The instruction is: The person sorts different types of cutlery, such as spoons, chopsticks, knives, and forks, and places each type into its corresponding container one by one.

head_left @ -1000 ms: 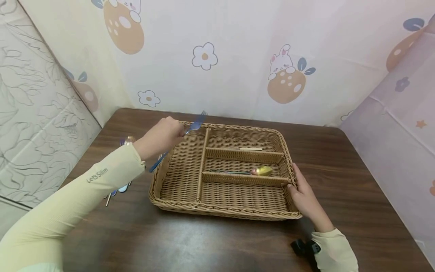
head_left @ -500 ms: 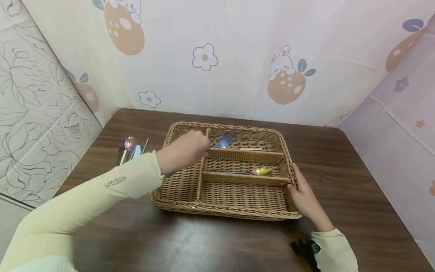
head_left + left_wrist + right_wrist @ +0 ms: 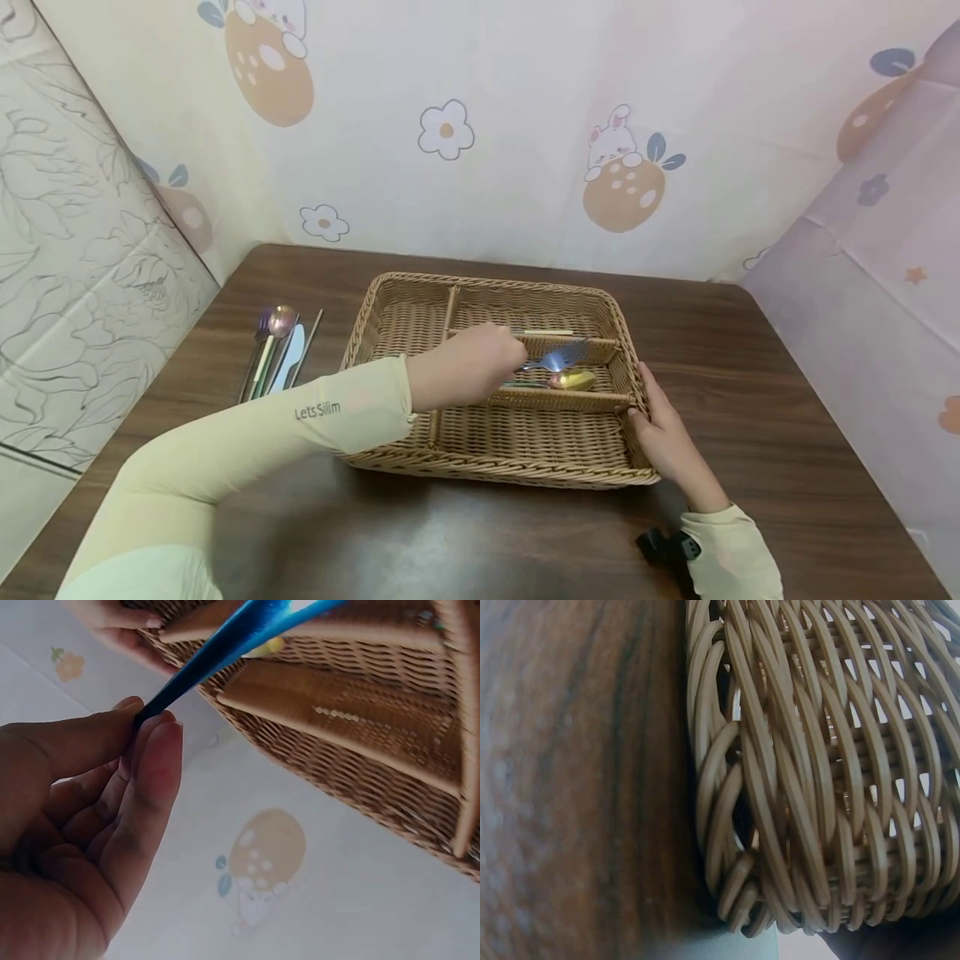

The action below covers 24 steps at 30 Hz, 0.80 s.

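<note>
Your left hand [image 3: 467, 372] pinches the blue fork [image 3: 557, 358] over the basket's [image 3: 495, 471] middle right compartment. Your right hand [image 3: 663, 442] rests, fingers relaxed, against its right wall.

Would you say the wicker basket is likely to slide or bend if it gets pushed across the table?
The wicker basket looks light for its size, being open weave, so it would probably slide on the smooth wooden table. The right hand rests on its side wall, perhaps steadying it. The thick woven rim suggests it stays fairly stiff.
</note>
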Each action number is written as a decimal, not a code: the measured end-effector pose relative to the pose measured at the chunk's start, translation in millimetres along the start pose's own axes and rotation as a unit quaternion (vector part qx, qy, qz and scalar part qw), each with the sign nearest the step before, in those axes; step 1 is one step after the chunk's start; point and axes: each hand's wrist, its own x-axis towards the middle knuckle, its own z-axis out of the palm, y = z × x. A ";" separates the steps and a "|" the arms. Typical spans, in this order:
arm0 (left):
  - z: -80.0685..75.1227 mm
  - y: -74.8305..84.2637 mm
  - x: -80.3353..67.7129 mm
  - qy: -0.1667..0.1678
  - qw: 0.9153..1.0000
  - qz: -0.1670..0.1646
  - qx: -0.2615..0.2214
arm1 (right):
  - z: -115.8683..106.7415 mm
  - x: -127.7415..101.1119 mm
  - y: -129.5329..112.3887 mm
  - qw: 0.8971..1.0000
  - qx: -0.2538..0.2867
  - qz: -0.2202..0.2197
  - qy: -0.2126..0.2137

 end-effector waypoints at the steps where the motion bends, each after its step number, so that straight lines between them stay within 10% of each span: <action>1: 1.4 1.7 1.7 0.000 1.000 0.005 -0.004 | 0.3 0.1 0.0 1.000 -0.001 0.000 0.000; 24: 39.8 18.9 29.1 -0.029 0.999 0.038 0.019 | 0.5 -1.2 -2.0 1.000 0.001 -0.003 0.007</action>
